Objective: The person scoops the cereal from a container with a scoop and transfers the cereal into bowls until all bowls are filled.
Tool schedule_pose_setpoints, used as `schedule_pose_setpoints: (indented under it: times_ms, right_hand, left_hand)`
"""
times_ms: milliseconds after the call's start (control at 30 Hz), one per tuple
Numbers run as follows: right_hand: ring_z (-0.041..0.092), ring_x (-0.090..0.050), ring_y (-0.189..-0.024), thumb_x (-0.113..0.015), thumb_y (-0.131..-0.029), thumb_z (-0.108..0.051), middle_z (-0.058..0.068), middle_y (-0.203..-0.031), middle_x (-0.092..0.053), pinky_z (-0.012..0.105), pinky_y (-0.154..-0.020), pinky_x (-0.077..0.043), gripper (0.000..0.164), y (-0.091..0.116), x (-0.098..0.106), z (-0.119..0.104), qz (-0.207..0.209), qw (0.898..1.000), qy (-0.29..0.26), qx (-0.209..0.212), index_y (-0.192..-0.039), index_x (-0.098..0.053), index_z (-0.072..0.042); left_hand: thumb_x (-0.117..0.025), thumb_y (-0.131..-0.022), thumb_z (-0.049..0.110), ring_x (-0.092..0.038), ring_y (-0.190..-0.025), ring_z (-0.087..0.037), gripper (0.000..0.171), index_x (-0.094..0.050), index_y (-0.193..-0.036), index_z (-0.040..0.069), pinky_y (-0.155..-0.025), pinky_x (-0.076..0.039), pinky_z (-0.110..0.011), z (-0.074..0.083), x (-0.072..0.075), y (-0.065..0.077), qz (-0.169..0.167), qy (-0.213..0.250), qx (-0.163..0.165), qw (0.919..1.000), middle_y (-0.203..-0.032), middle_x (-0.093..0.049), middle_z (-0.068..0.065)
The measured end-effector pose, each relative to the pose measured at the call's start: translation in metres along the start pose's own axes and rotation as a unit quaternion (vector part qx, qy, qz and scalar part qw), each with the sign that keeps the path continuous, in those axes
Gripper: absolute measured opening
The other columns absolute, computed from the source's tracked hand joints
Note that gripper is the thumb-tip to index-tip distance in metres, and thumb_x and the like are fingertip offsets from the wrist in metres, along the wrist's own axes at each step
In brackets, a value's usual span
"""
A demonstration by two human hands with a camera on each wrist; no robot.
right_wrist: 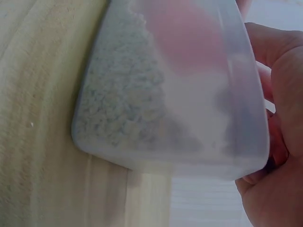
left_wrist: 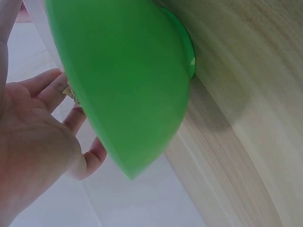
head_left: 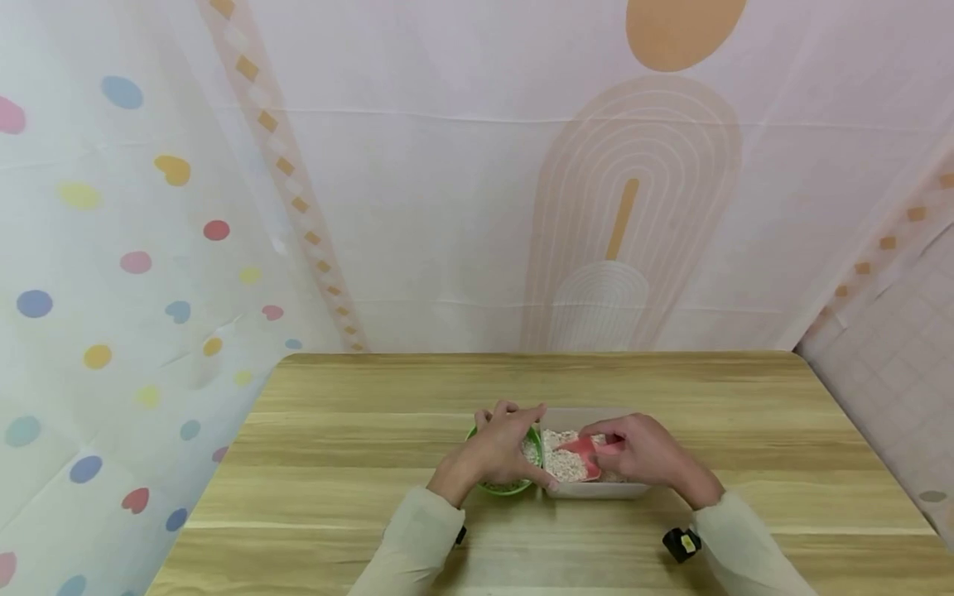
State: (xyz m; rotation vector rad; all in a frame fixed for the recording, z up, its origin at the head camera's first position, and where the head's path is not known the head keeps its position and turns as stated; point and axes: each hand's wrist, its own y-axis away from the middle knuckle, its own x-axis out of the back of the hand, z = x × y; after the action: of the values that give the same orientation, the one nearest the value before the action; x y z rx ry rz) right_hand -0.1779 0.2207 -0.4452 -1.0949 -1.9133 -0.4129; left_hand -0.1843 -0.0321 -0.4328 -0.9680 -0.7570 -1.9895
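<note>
Head view: On the desk, tub, bowl and scoop share close quarters

Pale cloth printed with arches, diamonds and coloured spots hangs behind and beside the wood-grain desk. Two pale sleeves reach in from the near side. The translucent tub sits toward the middle of the desk, its left end just beside the green bowl, which stands upright on its foot. A person's left-hand grip spreads over the bowl, fingers apart and clasping nothing, with index finger and thumb extended to the tub's left end; how firmly they press cannot be told. The right-hand grip, above the tub's right half, pinches the red scoop, which lies inside the tub among pale flakes. Seen from the right wrist, the flakes show through the tub's cloudy wall; more flakes lie in the bowl.
</note>
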Motion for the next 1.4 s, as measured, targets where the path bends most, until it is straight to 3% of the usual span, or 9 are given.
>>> schedule_pose_setpoints:
  times_ms: [1033, 1400]
  right_hand:
    - [-0.004, -0.031, -0.048, -0.075, -0.084, -0.015, -0.017, -0.055, -0.041, 0.018, -0.046, -0.031, 0.026, 0.0044, -0.0064, 0.0017, 0.028, 1.000, -0.013, -0.006, -0.110, -0.075, -0.010]
    - [-0.003, -0.030, -0.046, -0.070, -0.087, -0.008, -0.014, -0.054, -0.041, 0.018, -0.043, -0.033, 0.025, 0.0099, 0.0029, -0.0010, 0.029, 0.996, -0.082, -0.032, -0.112, -0.075, -0.011]
  left_hand:
    - [-0.085, -0.068, 0.057, -0.027, -0.134, -0.033, 0.109, -0.033, -0.156, 0.021, -0.101, -0.034, -0.056, 0.0007, -0.0006, 0.0020, -0.001, 0.013, 0.013, 0.9998, -0.148, -0.043, -0.007]
    - [-0.084, -0.068, 0.056, -0.027, -0.137, -0.027, 0.108, -0.032, -0.156, 0.020, -0.105, -0.027, -0.059, 0.0015, -0.0012, 0.0001, -0.001, 0.014, 0.002, 0.9999, -0.146, -0.047, -0.001]
